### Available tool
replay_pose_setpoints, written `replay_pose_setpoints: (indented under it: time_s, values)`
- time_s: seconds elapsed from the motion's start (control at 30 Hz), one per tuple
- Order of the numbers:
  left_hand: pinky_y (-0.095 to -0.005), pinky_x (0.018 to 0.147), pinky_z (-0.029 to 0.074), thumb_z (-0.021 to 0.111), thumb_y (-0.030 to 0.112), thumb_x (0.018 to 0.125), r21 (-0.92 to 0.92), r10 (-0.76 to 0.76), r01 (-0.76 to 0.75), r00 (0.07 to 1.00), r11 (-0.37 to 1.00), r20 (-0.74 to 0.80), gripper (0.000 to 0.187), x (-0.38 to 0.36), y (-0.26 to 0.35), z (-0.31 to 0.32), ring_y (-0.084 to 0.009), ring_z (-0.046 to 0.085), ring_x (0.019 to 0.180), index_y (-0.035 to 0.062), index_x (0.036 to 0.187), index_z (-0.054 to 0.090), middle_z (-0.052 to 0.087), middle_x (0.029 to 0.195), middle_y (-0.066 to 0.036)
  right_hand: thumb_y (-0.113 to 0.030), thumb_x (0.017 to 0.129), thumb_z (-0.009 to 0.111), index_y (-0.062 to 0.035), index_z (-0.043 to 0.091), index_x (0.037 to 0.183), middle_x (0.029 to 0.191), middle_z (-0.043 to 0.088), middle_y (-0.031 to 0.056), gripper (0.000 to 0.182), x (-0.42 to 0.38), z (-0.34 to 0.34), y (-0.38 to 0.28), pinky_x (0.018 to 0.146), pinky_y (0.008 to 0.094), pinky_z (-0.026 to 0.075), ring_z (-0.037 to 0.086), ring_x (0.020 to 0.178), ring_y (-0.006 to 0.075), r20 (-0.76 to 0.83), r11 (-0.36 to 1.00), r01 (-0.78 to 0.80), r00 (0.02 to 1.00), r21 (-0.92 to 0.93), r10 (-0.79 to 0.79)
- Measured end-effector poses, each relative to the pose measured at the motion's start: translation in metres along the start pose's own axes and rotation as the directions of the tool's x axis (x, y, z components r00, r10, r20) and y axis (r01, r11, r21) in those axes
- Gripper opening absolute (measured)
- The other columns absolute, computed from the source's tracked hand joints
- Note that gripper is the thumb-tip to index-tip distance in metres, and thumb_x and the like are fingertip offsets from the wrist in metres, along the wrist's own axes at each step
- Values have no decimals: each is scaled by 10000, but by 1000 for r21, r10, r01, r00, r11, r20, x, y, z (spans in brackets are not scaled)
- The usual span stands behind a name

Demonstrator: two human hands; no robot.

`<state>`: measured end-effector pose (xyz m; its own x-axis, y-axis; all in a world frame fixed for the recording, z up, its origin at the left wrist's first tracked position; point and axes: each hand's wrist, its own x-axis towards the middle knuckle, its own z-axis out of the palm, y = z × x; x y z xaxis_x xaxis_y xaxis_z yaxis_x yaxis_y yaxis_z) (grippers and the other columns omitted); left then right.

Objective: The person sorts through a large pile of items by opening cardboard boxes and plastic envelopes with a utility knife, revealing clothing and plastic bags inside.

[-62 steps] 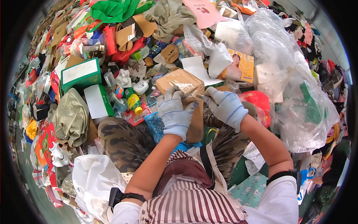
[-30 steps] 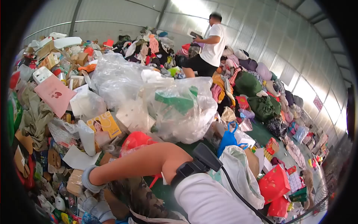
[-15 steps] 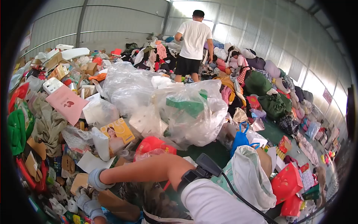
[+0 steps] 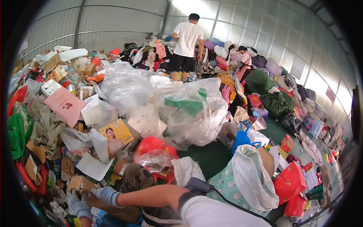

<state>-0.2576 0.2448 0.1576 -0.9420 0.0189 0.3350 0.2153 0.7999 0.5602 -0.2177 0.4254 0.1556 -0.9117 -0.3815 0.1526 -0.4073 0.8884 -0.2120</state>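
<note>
Both hands wear grey-blue gloves at the lower left. My left hand (image 4: 79,207) has its fingers bent against the lower edge of a small brown cardboard box (image 4: 81,183). Beside it, my right hand (image 4: 106,196) reaches in from the right and closes at the box's lower right corner; its fingertips are partly hidden. Below my right hand lies a larger brown piece (image 4: 121,213). A white sheet (image 4: 95,166) rests just above the box, and a camouflage-clad knee (image 4: 138,177) shows behind my right forearm.
Large clear plastic bags (image 4: 189,113) fill the middle. A rabbit-print bag (image 4: 230,185) and red bags (image 4: 289,183) lie at right. Mixed waste is heaped at left. One person (image 4: 188,39) stands at the back; another (image 4: 244,64) is beside piled textiles (image 4: 261,83).
My right hand has come down beside my left hand, and the cardboard box is now at their fingers. My right forearm is lower, uncovering the red bag and a white bag.
</note>
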Motion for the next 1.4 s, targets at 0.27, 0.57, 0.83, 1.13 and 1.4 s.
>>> replay_pose_setpoints:
  time_s: [0.27, 0.57, 0.83, 1.13, 1.4]
  values:
    - [-369, 676, 434, 667, 385, 765, 54, -201, 208, 973, 977, -114, 444, 17, -6, -9, -297, 543, 757, -42, 838, 567, 548, 851, -156, -186, 790, 564, -38, 580, 998, 871, 659, 167, 256, 72, 19, -31, 636, 383, 520, 657, 782, 306, 164, 999, 44, 986, -18, -41]
    - [-368, 675, 411, 678, 381, 754, -121, -340, 346, 938, 931, 66, 462, 18, -33, -22, -280, 505, 719, -56, 847, 557, 505, 816, -136, -262, 866, 459, -76, 621, 1011, 882, 671, 119, 285, -1, 29, -37, 656, 370, 525, 658, 808, 285, 275, 984, -174, 948, 25, 161]
    - [-339, 666, 417, 640, 315, 794, -31, -244, 242, 954, 970, -172, 372, 9, -95, 10, -240, 500, 713, -31, 895, 548, 510, 804, -116, -173, 865, 456, -72, 571, 1103, 933, 649, 165, 283, -5, 38, -37, 683, 368, 518, 643, 855, 315, 324, 973, -214, 930, 89, 175]
    - [-246, 567, 412, 528, 36, 758, -615, -398, 358, 914, 702, 78, 84, -3, -73, 6, -120, 464, 640, 68, 831, 502, 489, 751, -21, -191, 791, 515, -56, 659, 927, 872, 658, 163, 240, 24, 21, -16, 673, 386, 514, 646, 789, 321, 407, 990, -37, 913, 138, -23]
    - [-258, 583, 400, 465, 10, 774, -410, -355, 321, 935, 854, -7, 83, -8, -67, 38, -142, 462, 617, 51, 735, 525, 506, 669, -37, -161, 848, 488, -52, 534, 1070, 843, 663, 125, 252, 20, 55, -21, 587, 393, 517, 662, 762, 284, 232, 985, -154, 958, -83, 170]
